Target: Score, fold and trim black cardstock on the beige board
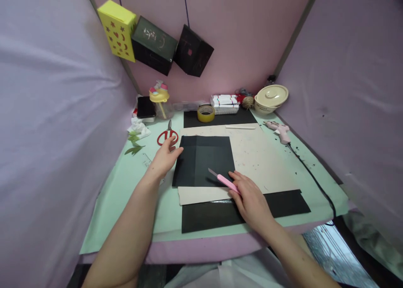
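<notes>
A creased sheet of black card [210, 158] lies on a pale board [261, 162] in the middle of the table. Between the thumb and fingers of my right hand [250, 197] is a pink craft knife [228, 183], its blade pointing up and left over the card. My right fingertips are by the card's lower right corner. At the card's upper left edge, my left hand [166, 155] has its fingers apart and holds nothing. Just beyond it lie red-handled scissors [168, 136], partly covered by the fingers.
Behind the board are yellow tape [205, 113], white markers [224, 103], a yellow-lidded cup [159, 97] and a lidded bowl [271, 98]. A pink glue gun [280, 131] trails its cord down the right side. Decorated boxes [154, 44] hang above.
</notes>
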A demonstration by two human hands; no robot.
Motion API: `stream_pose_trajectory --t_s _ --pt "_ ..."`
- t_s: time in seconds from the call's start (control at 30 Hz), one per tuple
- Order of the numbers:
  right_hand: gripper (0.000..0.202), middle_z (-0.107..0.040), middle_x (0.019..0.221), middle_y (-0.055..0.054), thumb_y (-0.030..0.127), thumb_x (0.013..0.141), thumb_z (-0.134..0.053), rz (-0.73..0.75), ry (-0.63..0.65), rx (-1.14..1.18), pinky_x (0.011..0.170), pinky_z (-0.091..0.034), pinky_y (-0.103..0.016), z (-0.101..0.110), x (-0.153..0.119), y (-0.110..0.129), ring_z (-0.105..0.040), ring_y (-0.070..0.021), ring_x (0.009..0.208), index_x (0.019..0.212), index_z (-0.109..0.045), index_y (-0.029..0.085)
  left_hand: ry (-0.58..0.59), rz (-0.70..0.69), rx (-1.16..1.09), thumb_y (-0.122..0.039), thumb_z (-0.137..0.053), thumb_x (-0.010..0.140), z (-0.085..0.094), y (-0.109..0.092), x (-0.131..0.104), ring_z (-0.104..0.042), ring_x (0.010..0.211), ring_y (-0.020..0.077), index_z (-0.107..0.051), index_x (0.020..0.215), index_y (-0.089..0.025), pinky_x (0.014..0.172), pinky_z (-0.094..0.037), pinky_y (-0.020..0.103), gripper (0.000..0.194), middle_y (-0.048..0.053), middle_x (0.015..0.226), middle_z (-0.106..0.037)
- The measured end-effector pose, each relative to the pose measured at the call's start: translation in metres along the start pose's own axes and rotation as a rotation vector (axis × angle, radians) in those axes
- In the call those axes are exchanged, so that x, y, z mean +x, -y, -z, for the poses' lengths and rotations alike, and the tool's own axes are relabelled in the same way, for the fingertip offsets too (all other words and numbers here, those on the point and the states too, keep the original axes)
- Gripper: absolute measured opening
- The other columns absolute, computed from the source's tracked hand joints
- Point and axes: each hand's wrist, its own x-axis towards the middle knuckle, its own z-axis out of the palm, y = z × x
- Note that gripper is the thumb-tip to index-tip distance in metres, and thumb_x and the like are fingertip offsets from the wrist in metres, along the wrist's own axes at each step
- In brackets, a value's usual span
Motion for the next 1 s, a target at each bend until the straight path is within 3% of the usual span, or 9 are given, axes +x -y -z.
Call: stream_pose_trajectory --t_s 0.17,0.37,0.43,0.53,0.6,0.7,0.83,0.93,1.0 --pt "0.013 -0.057 0.135 -0.009 0.025 0.096 -0.043 0.01 -0.009 0.011 0.103 -0.043 -0.055 -0.001 0.0 0.0 -0.049 -0.0284 0.129 0.1 -0.056 0.022 -0.02 0.072 -0.062 -0.027 -0.058 0.087 0.003 -0.007 -0.003 -0.05 0.129 0.0246 -0.043 0.138 -0.023 0.087 -0.056 0.032 0.053 0.014 0.147 -0.043" --pt "0.013 -0.058 0.134 -0.008 0.026 0.095 -0.044 -0.005 -0.022 0.034 0.103 -0.044 -0.055 -0.001 -0.001 -0.001 -0.048 -0.0281 0.13 0.1 -0.056 0.023 -0.046 0.068 -0.166 -0.024 -0.063 0.084 0.011 -0.011 -0.004 -0.055 0.124 0.0215 -0.045 0.135 -0.025 0.088 -0.056 0.03 0.054 0.013 0.146 -0.043" --pt "0.013 -0.058 0.134 -0.008 0.026 0.095 -0.044 -0.002 -0.016 0.034 0.103 -0.044 -0.054 -0.001 0.0 -0.001 -0.047 -0.0282 0.131 0.101 -0.056 0.023 -0.039 0.115 -0.243 -0.023 -0.066 0.081 0.011 -0.012 -0.004 -0.061 0.115 0.021 -0.043 0.136 -0.022 0.085 -0.057 0.03 0.06 0.015 0.138 -0.052" --pt "0.013 -0.058 0.134 -0.008 0.027 0.095 -0.045 -0.01 -0.014 0.033 0.104 -0.043 -0.054 -0.001 0.001 0.0 -0.047 -0.0284 0.131 0.101 -0.056 0.023 0.163 0.211 -0.358 -0.025 -0.069 0.078 0.004 -0.013 -0.007 -0.07 0.095 0.0223 -0.051 0.127 -0.016 0.079 -0.059 0.033 0.053 0.014 0.111 -0.069" --pt "0.013 -0.058 0.134 -0.008 0.028 0.095 -0.045 -0.024 -0.018 0.05 0.103 -0.043 -0.054 0.0 0.0 0.001 -0.048 -0.0285 0.13 0.099 -0.056 0.023 0.304 0.219 -0.401 -0.025 -0.069 0.077 -0.001 -0.014 -0.01 -0.072 0.087 0.0232 -0.059 0.115 -0.016 0.078 -0.06 0.036 0.041 0.011 0.098 -0.073" --pt "0.014 -0.055 0.137 -0.008 0.028 0.096 -0.044 -0.075 -0.052 0.122 0.101 -0.046 -0.05 0.001 -0.003 0.001 -0.049 -0.0271 0.129 0.1 -0.056 0.024 0.322 0.192 -0.438 -0.025 -0.07 0.074 -0.001 -0.014 -0.013 -0.072 0.083 0.0235 -0.062 0.106 -0.018 0.078 -0.06 0.039 0.034 0.007 0.093 -0.075" --pt "0.024 -0.053 0.14 -0.009 0.029 0.096 -0.043 -0.155 -0.179 0.269 0.102 -0.045 -0.044 0.0 -0.011 -0.004 -0.05 -0.0233 0.129 0.118 -0.053 0.025 0.278 0.107 -0.462 -0.029 -0.073 0.073 0.021 -0.023 -0.008 -0.072 0.082 0.0234 -0.063 0.104 -0.019 0.079 -0.059 0.039 0.035 0.007 0.092 -0.075" --pt "0.032 -0.056 0.135 -0.008 0.03 0.097 -0.043 -0.194 -0.253 0.351 0.102 -0.044 -0.04 -0.003 -0.016 -0.006 -0.052 -0.0216 0.126 0.128 -0.049 0.026 0.247 -0.018 -0.324 -0.037 -0.074 0.073 0.044 -0.05 -0.011 -0.071 0.083 0.0246 -0.065 0.103 -0.019 0.078 -0.059 0.039 0.036 0.007 0.093 -0.074" --pt "0.032 -0.059 0.13 -0.008 0.032 0.097 -0.044 -0.207 -0.28 0.397 0.099 -0.046 -0.037 -0.002 -0.017 -0.007 -0.055 -0.021 0.12 0.128 -0.05 0.026 0.2 -0.165 -0.109 -0.043 -0.07 0.077 0.054 -0.075 -0.023 -0.071 0.085 0.0259 -0.066 0.105 -0.02 0.076 -0.059 0.039 0.037 0.006 0.093 -0.074"
